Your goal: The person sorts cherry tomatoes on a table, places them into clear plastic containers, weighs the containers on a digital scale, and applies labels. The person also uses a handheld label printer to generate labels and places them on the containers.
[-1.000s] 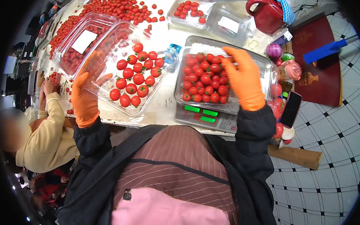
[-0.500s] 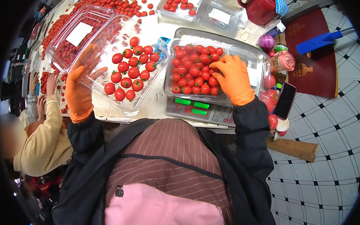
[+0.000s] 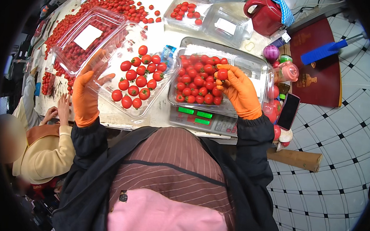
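Note:
My left hand (image 3: 85, 101), in an orange glove, grips the left side of a clear plastic clamshell box (image 3: 129, 111). A layer of red cherry tomatoes with green stems lies in that box. My right hand (image 3: 242, 97), also gloved in orange, pinches a cherry tomato (image 3: 222, 74) just above a second clear box (image 3: 185, 104). This box is full of cherry tomatoes, and its lid lies folded open to the right. It sits in a metal tray (image 3: 192, 40) on a scale (image 3: 223, 126) with lit green displays.
Loose cherry tomatoes (image 3: 111, 3) cover the table's far left. Behind are a filled box (image 3: 89, 37), a partly filled box (image 3: 183, 10) and a red pitcher (image 3: 263, 17). An onion (image 3: 271, 53) and a phone (image 3: 288, 111) lie right. A co-worker (image 3: 47, 150) is at left.
My right hand has lifted a cherry tomato from the full box, where its fingers were among the tomatoes before. My left hand keeps its grip on the other box. The view has shifted slightly.

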Demonstrator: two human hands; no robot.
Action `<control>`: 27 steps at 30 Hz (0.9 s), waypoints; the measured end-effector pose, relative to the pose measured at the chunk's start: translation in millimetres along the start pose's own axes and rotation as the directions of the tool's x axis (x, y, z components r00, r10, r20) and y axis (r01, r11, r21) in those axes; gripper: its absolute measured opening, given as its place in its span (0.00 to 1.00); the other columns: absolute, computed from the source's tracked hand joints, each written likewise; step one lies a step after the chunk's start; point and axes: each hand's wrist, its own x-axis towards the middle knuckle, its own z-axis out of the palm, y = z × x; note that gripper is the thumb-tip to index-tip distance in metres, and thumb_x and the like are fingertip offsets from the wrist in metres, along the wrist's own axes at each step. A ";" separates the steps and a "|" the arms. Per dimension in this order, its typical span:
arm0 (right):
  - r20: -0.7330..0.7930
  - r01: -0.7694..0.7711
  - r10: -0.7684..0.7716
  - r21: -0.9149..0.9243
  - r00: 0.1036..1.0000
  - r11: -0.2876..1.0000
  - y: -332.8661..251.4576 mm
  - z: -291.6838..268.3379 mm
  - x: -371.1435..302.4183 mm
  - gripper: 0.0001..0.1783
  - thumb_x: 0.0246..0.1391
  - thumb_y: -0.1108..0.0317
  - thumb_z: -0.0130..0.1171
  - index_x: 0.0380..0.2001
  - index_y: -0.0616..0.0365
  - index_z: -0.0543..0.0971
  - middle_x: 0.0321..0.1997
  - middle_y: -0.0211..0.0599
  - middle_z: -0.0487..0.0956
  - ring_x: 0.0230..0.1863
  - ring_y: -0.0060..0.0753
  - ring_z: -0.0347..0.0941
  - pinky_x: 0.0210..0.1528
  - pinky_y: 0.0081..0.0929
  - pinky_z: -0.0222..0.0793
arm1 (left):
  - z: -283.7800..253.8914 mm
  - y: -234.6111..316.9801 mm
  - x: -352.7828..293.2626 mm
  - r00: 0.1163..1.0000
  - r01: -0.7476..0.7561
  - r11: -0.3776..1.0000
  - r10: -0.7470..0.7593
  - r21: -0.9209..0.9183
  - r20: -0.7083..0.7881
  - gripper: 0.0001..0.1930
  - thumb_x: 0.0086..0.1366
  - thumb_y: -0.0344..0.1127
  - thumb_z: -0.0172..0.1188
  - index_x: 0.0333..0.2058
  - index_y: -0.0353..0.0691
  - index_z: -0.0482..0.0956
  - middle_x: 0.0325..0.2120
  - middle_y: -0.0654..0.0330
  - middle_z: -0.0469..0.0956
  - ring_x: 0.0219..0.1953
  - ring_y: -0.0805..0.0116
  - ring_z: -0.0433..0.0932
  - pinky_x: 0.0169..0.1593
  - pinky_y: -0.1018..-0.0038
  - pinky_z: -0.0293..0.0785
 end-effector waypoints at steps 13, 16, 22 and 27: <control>-0.113 0.298 -0.494 -0.676 0.862 0.674 6.8 58.8 17.8 0.12 0.59 0.72 0.53 0.45 0.64 0.74 0.38 0.36 0.78 0.36 0.24 0.76 0.40 0.23 0.73 | 13.3 4.1 -2.4 0.999 0.003 1.000 -0.003 0.001 -0.040 0.32 0.59 0.42 0.49 0.60 0.28 0.63 0.60 0.47 0.64 0.60 0.52 0.66 0.55 0.63 0.69; -0.067 0.065 -0.108 -0.469 0.992 0.881 13.1 69.4 -5.8 0.10 0.62 0.69 0.51 0.43 0.63 0.74 0.33 0.34 0.77 0.33 0.21 0.73 0.38 0.22 0.72 | 16.4 9.9 -3.9 1.000 -0.004 0.999 0.004 0.039 -0.004 0.33 0.58 0.42 0.49 0.59 0.27 0.63 0.60 0.46 0.64 0.61 0.48 0.65 0.55 0.63 0.69; 0.123 -0.236 0.231 0.026 0.965 0.971 68.7 112.2 -31.1 0.15 0.65 0.60 0.48 0.43 0.63 0.71 0.38 0.44 0.78 0.39 0.36 0.79 0.41 0.26 0.75 | 52.6 11.3 -7.1 0.995 -0.078 0.996 0.075 0.043 0.065 0.31 0.58 0.37 0.51 0.58 0.25 0.63 0.58 0.44 0.66 0.59 0.47 0.67 0.53 0.59 0.71; 0.089 -0.191 0.173 0.277 0.981 0.942 82.2 110.4 -31.3 0.11 0.65 0.63 0.46 0.35 0.61 0.70 0.32 0.42 0.76 0.31 0.34 0.77 0.35 0.28 0.74 | 70.7 12.5 -8.6 0.997 -0.071 0.991 0.068 0.111 0.034 0.29 0.60 0.36 0.50 0.58 0.25 0.64 0.56 0.44 0.68 0.57 0.47 0.69 0.51 0.59 0.73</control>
